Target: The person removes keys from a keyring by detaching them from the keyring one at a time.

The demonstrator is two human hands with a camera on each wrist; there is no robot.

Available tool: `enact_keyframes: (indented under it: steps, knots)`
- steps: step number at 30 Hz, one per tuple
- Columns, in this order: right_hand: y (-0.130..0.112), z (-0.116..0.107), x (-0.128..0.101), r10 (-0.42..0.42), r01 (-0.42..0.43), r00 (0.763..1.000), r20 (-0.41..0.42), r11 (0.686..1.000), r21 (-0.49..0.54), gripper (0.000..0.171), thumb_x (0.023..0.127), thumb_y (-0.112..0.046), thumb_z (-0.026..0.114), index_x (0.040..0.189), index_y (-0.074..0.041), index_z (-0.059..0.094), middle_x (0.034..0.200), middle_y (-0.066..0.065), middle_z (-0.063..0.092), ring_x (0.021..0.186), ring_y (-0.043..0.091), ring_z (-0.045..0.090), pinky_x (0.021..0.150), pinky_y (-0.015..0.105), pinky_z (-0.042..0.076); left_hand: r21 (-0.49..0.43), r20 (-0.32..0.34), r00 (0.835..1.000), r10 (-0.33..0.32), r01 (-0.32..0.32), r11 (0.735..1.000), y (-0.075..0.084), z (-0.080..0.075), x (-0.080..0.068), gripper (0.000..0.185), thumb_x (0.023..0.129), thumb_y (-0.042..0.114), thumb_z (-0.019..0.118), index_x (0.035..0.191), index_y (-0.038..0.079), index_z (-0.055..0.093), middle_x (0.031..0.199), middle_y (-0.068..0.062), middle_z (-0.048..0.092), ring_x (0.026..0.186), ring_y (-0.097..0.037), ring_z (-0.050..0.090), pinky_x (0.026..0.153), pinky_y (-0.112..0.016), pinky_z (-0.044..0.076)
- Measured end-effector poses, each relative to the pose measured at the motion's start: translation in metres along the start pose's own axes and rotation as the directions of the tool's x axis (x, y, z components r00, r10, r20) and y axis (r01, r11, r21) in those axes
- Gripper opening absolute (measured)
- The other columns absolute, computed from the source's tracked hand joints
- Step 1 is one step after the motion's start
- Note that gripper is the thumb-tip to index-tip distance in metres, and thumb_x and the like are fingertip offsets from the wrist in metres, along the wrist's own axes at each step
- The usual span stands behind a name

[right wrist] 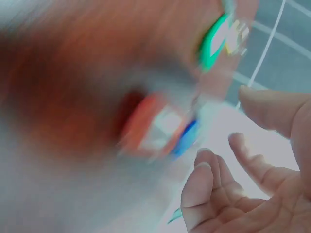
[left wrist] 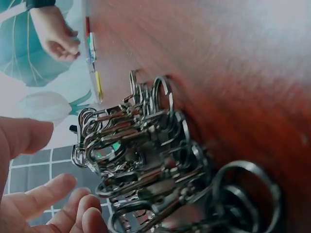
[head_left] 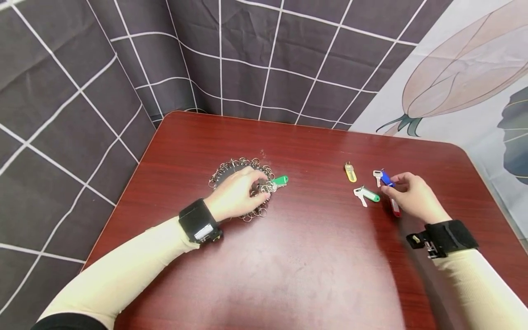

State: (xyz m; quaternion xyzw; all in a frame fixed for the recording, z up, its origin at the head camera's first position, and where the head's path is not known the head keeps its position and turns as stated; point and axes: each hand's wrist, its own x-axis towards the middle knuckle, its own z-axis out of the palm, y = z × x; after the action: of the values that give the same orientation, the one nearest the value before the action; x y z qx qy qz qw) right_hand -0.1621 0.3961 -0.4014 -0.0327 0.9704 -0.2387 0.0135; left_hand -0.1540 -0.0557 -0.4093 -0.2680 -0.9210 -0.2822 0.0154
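Observation:
My left hand point(head_left: 235, 195) is over a dark round holder point(head_left: 224, 170) rimmed with metal rings and swivel clasps point(left wrist: 141, 179). In the left wrist view its thumb and fingers stand apart, with nothing between them. A key with a green tag point(head_left: 281, 180) lies at the holder's right edge. On the right, my right hand point(head_left: 416, 197) hovers close above a red key tag point(head_left: 395, 209) and beside a blue key tag point(head_left: 387, 178). In the right wrist view its fingers are loosely bent and hold nothing; the red tag is blurred there.
A yellow key tag point(head_left: 350, 173) and a green-and-white key tag point(head_left: 371, 195) lie left of the right hand, each with a key. The reddish-brown table point(head_left: 288, 256) meets a dark gridded curtain point(head_left: 247, 59) at the back and a flower-patterned cloth point(head_left: 466, 68) at the right.

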Motion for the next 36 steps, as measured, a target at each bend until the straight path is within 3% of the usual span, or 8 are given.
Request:
enact_keyframes:
  steps: [3,6,12,17,23,28,36]
  knots:
    - [-0.026,0.005,0.007,-0.078,0.078,0.997,-0.02,0.997,0.018,0.047,0.089,-0.035,0.069,0.113,0.004,0.057,0.103,0.021,0.061,0.087,0.033,0.059,0.064,0.029,0.045,0.044,0.014,1.0,0.007,-0.007,0.999,0.002,-0.003,0.003,0.051,0.084,0.042,0.069,0.125,0.014,0.06,0.106,-0.003,0.057,0.091,-0.015,0.055,0.077,-0.033,0.049]
    - [-0.057,0.017,0.017,-0.166,0.166,0.986,-0.002,0.983,0.074,0.045,0.088,-0.033,0.072,0.113,0.001,0.058,0.104,0.017,0.062,0.086,0.029,0.062,0.067,0.025,0.046,0.104,0.029,0.999,0.024,-0.027,0.994,0.004,-0.005,0.007,0.06,0.083,0.047,0.068,0.13,0.013,0.056,0.114,-0.004,0.055,0.1,-0.019,0.056,0.084,-0.037,0.049]
    - [-0.116,0.055,0.035,-0.324,0.311,0.94,0.11,0.943,0.121,0.047,0.087,-0.033,0.073,0.117,-0.001,0.057,0.111,0.015,0.059,0.092,0.028,0.062,0.081,0.042,0.05,0.185,0.071,0.997,0.033,-0.046,0.982,0.008,-0.008,0.016,0.074,0.08,0.054,0.068,0.137,0.01,0.048,0.121,-0.007,0.051,0.107,-0.022,0.053,0.087,-0.038,0.05]
    - [-0.153,0.084,0.046,-0.448,0.446,0.88,0.158,0.894,0.048,0.046,0.083,-0.031,0.076,0.116,-0.004,0.058,0.109,0.011,0.057,0.099,0.025,0.056,0.087,0.042,0.047,0.216,0.098,0.995,0.031,-0.052,0.975,0.01,-0.007,0.022,0.079,0.078,0.056,0.067,0.138,0.009,0.045,0.123,-0.008,0.05,0.111,-0.024,0.051,0.088,-0.038,0.049]
    - [-0.181,0.106,0.055,-0.544,0.555,0.821,0.172,0.831,-0.026,0.047,0.077,-0.03,0.081,0.112,-0.006,0.062,0.103,0.009,0.058,0.096,0.025,0.052,0.088,0.039,0.044,0.274,0.103,0.994,0.045,-0.072,0.959,0.011,-0.002,0.025,0.075,0.078,0.051,0.067,0.135,0.007,0.048,0.115,-0.007,0.052,0.104,-0.022,0.05,0.079,-0.034,0.051]
    - [-0.195,0.116,0.062,-0.572,0.589,0.795,0.204,0.808,-0.03,0.042,0.075,-0.026,0.083,0.108,-0.008,0.065,0.101,0.008,0.06,0.095,0.025,0.052,0.087,0.039,0.041,0.304,0.107,0.993,0.043,-0.074,0.95,0.012,0.0,0.024,0.072,0.079,0.051,0.066,0.134,0.008,0.05,0.117,-0.006,0.053,0.107,-0.022,0.05,0.081,-0.035,0.051]
    - [-0.201,0.126,0.063,-0.541,0.571,0.802,0.253,0.819,-0.059,0.032,0.071,-0.022,0.085,0.091,-0.01,0.063,0.085,0.003,0.054,0.083,0.023,0.05,0.077,0.038,0.041,0.303,0.111,0.992,0.056,-0.087,0.949,0.012,0.005,0.023,0.067,0.079,0.045,0.066,0.131,0.006,0.052,0.118,-0.007,0.053,0.109,-0.024,0.05,0.084,-0.035,0.051]
